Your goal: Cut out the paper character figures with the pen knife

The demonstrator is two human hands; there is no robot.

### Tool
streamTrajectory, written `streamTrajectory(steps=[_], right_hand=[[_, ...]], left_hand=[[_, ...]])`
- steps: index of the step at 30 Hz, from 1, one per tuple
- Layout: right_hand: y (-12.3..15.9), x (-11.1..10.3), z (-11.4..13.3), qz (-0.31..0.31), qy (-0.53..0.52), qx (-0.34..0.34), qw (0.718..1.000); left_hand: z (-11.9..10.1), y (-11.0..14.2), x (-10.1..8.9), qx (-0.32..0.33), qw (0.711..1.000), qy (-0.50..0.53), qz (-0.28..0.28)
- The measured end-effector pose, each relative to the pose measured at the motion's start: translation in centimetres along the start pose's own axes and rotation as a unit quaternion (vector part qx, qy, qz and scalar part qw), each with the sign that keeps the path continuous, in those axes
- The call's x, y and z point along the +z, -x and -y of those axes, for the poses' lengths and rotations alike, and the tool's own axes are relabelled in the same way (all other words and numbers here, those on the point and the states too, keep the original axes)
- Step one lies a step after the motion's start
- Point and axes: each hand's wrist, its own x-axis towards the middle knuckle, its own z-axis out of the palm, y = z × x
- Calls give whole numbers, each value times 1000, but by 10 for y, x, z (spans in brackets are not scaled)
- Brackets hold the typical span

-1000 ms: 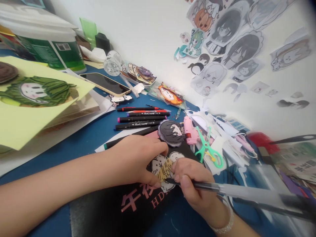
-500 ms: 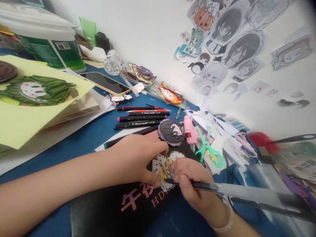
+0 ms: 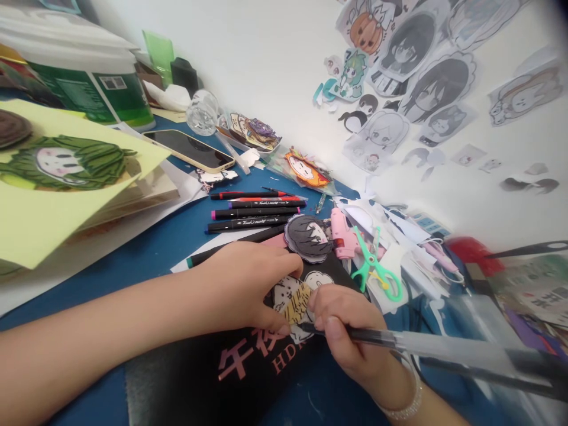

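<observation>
White wall ahead of me | paper drawings stuck to its right side | my blue table below it | bright, even light

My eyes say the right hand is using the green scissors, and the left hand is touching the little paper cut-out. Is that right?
Not the scissors: the head view shows the right hand holding a pen. The left hand is touching the cut-out, as you said.
</observation>
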Motion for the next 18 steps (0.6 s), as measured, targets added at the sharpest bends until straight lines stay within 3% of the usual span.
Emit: streamTrajectory(steps=[18], right_hand=[[0,0,2,-6,24,4,1000]], left_hand=[[0,1,-2,-1,1000,-2,6]])
